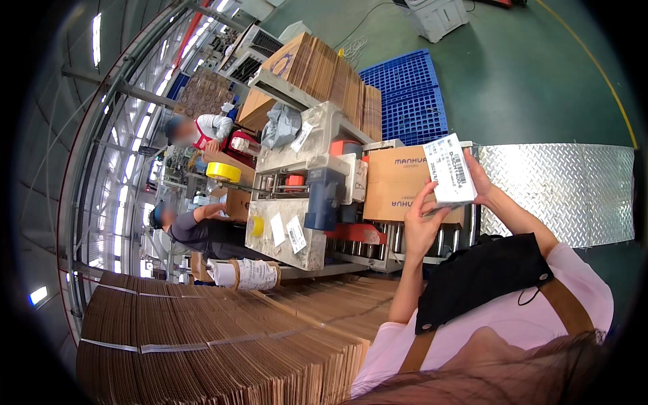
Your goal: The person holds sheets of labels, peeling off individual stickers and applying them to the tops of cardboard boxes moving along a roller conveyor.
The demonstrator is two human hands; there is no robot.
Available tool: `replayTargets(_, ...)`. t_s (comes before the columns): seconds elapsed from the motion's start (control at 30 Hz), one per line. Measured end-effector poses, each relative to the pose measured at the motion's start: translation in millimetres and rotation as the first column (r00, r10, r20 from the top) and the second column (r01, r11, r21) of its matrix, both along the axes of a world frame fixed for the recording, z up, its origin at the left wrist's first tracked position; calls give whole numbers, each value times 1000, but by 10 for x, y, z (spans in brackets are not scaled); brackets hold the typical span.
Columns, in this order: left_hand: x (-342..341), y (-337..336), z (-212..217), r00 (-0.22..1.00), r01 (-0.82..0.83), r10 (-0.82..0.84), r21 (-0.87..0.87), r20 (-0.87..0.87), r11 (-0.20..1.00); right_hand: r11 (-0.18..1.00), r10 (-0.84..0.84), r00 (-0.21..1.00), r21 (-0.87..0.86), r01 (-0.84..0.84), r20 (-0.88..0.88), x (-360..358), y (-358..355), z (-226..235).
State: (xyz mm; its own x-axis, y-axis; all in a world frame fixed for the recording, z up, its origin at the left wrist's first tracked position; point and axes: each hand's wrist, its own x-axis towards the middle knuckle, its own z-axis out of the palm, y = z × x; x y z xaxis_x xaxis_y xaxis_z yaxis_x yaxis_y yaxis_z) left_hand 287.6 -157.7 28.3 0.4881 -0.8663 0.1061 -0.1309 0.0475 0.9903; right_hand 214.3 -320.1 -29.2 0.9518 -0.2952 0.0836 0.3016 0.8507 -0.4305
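I hold a small white box with a printed label (450,173) up in front of me with both hands. My left hand (421,226) grips its lower left edge, thumb and fingers wrapped around it. My right hand (483,181) holds its right side from behind. Just beyond the white box, a brown cardboard carton (393,185) sits on a roller conveyor (378,241). A black pouch on brown straps (480,277) hangs over my pink sleeve.
A carton-sealing machine (322,196) stands left of the carton. Stacks of flat cardboard (223,337) fill the lower left; another stack (331,74) lies beyond. Blue pallets (408,98) and a diamond-plate metal ramp (560,189) are on the green floor. Two other people (199,229) work at the far left.
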Motion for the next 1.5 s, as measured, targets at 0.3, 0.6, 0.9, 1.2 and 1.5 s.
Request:
replayTargets(0.3,-76,115,150,893,-105,69,57,445,993,984,156,974,108,-140,-163,-253,283,-637)
replayTargets(0.6,176,175,543,760,-280,298,-124,577,952,940,332,935,131,-316,-127,-312,260,-637)
replayTargets(0.9,174,18,796,838,-187,234,-143,493,972,920,350,937,180,-348,23,-314,128,-564)
replayTargets(1.2,71,-123,852,833,-67,122,-120,540,990,997,22,974,71,-6,-227,-371,-125,-784)
replayTargets(1.5,-182,-220,433,883,189,-219,114,414,975,23,-724,681,-990,-137,-111,-1547,-202,-869)
